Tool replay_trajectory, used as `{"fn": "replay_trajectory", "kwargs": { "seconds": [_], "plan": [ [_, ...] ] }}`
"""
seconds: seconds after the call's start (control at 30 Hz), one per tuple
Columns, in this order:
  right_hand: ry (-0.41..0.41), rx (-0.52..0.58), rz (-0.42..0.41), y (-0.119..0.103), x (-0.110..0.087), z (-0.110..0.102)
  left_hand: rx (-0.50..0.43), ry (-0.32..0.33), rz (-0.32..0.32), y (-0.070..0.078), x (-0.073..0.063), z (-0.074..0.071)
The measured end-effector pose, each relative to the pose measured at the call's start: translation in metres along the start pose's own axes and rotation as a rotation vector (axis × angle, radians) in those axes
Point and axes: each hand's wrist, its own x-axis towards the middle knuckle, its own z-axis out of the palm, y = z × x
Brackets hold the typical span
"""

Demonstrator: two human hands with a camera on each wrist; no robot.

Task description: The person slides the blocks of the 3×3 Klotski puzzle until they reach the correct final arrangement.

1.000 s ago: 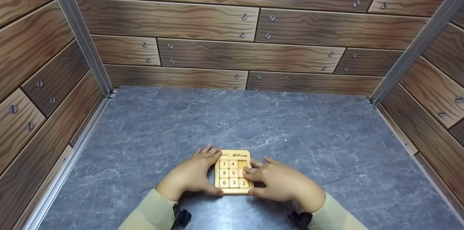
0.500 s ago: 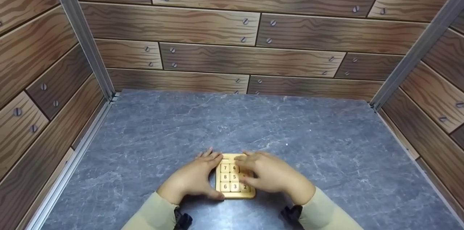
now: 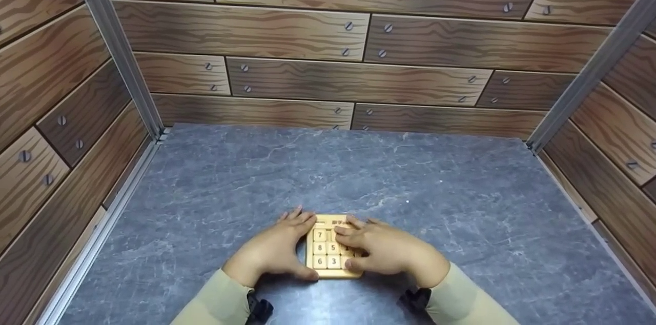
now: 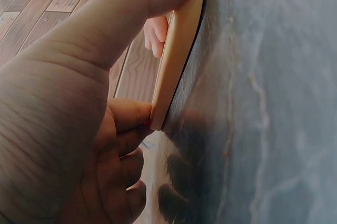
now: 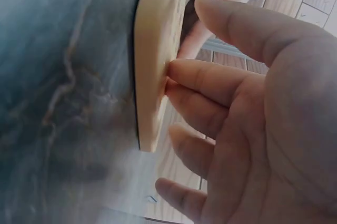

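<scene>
A yellow sliding number puzzle (image 3: 335, 274) lies flat on the table near the front, in the middle of the head view. Its tiles (image 3: 320, 261) show 7 at top left, then 8, 5 and part of a 1, then 6 and 3. A slot shows beside the 7. My left hand (image 3: 277, 249) grips the left side, thumb at the near corner and fingers at the far corner; the left wrist view shows this hold on the puzzle edge (image 4: 179, 45). My right hand (image 3: 392, 249) reaches over the right side, its fingertips (image 5: 176, 71) touching the top face and covering the upper right tiles.
The grey-blue marbled table (image 3: 307, 171) extends around the puzzle. Wood-print panels (image 3: 297, 76) close off the back and both sides, with metal posts (image 3: 125, 53) in the back corners. A black wrist camera (image 3: 260, 307) sits at the left cuff.
My right hand moved left and forward over the top tiles, then drew back right. The 4 left its place beside the 7, where a slot now shows. My left hand kept its hold.
</scene>
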Motion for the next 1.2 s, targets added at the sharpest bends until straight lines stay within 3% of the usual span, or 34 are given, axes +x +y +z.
{"fn": "replay_trajectory", "kwargs": {
  "seconds": [0.5, 0.8, 1.0, 1.2],
  "plan": [
    [0.05, -0.086, 0.019, 0.001, -0.007, -0.011, 0.001, 0.017, 0.017, 0.003, 0.001, -0.006],
    [0.177, -0.142, -0.048, -0.01, 0.009, 0.0, -0.003, 0.009, 0.003, -0.001, -0.004, -0.002],
    [0.075, -0.099, -0.135, -0.018, 0.02, 0.01, -0.002, 0.015, 0.019, -0.001, -0.005, 0.0],
    [0.016, -0.066, -0.111, -0.016, 0.02, 0.007, -0.008, 0.008, 0.018, 0.0, -0.002, 0.0]
  ]
}}
